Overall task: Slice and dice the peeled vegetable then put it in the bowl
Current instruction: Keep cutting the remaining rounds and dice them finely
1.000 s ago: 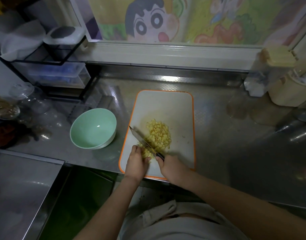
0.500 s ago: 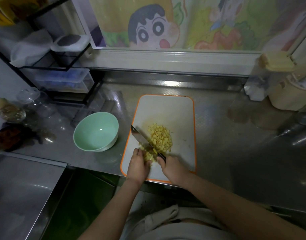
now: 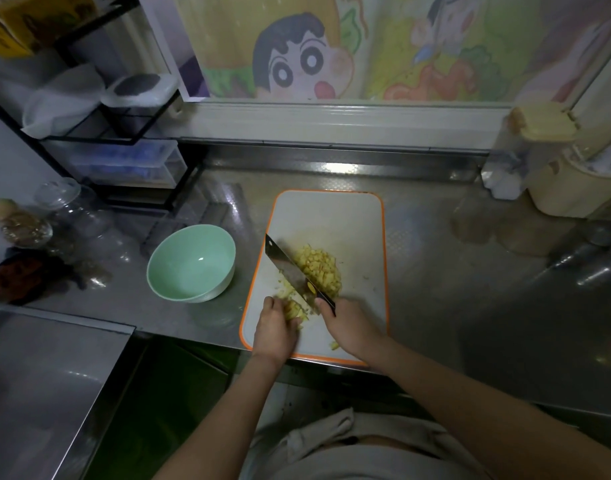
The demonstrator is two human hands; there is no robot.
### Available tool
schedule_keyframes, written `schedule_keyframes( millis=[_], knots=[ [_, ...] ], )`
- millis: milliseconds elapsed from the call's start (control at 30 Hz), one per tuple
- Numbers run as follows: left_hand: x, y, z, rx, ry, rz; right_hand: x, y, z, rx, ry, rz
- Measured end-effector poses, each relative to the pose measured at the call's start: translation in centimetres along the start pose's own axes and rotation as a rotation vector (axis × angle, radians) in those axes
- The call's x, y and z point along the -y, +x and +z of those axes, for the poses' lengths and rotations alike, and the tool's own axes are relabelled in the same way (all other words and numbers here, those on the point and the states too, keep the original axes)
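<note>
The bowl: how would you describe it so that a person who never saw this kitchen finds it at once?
Look at the steel counter under the cartoon picture, and find the white cutting board with the orange rim. The bowl stands on the counter just left of that board. It alone is pale green and empty; the jars farther left are clear glass.

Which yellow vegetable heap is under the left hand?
The smaller heap, left of the dark knife; the big diced heap lies right of it.
</note>
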State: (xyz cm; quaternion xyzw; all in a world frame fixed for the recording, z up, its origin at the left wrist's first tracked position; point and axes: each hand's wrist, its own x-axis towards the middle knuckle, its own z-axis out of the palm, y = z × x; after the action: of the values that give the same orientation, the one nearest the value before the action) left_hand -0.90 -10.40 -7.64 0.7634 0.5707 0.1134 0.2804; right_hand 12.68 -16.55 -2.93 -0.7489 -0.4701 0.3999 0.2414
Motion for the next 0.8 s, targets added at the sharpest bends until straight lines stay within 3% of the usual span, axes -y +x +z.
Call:
schedule_keyframes(
  millis=[333,800],
  knots=[
    [0.0,-0.6,-0.4,-0.044,-0.145,-0.046,0.0,-1.1,-0.1,0.05,-0.085,0.009],
    [0.0,-0.6,-0.3,-0.07,-0.097,0.001,0.3,-2.5,0.3,0.073,-0.176,0.033]
  ],
)
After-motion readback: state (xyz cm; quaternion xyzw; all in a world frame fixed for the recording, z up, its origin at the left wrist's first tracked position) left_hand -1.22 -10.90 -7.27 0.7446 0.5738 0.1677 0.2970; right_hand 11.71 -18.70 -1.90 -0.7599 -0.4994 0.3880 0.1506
